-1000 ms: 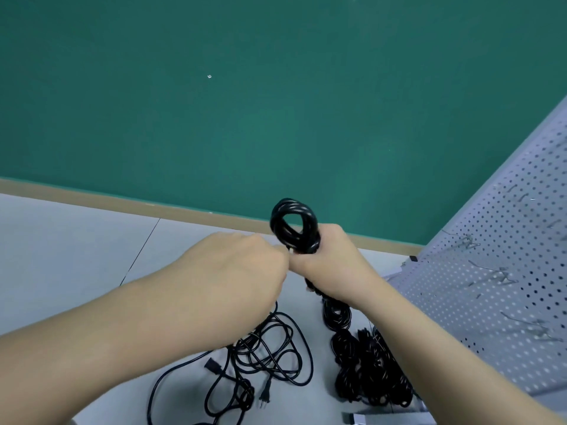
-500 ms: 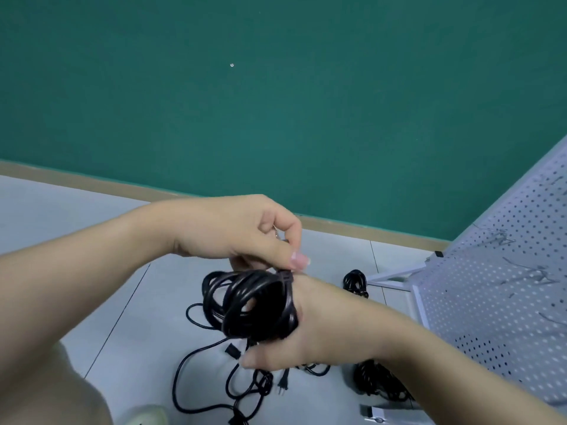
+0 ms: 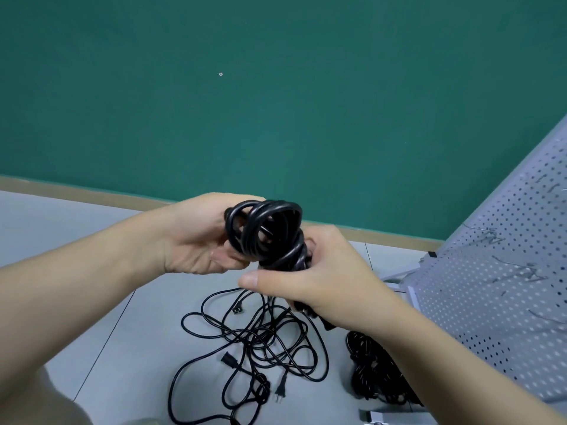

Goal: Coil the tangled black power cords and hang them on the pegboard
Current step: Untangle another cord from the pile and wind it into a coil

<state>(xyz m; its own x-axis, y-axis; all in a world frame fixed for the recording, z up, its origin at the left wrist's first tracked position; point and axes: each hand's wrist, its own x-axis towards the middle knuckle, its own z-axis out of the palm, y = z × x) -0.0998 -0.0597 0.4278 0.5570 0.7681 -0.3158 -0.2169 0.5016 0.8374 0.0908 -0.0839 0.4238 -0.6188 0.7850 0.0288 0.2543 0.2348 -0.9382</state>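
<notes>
Head view shows your left hand and right hand both gripping the coil; keep its loops pinched tight while wrapping, clear of the floor tangle.

A pale grey tiled floor with thin dark seams runs back to a tan baseboard strip at its far edge. Near the middle lies a loose tangle of thin black power cords, its plug ends resting on the tiles. Just to its right sits a dense heap of coiled black cords. At the right stands a slanted, light grey perforated metal pegboard.
</notes>
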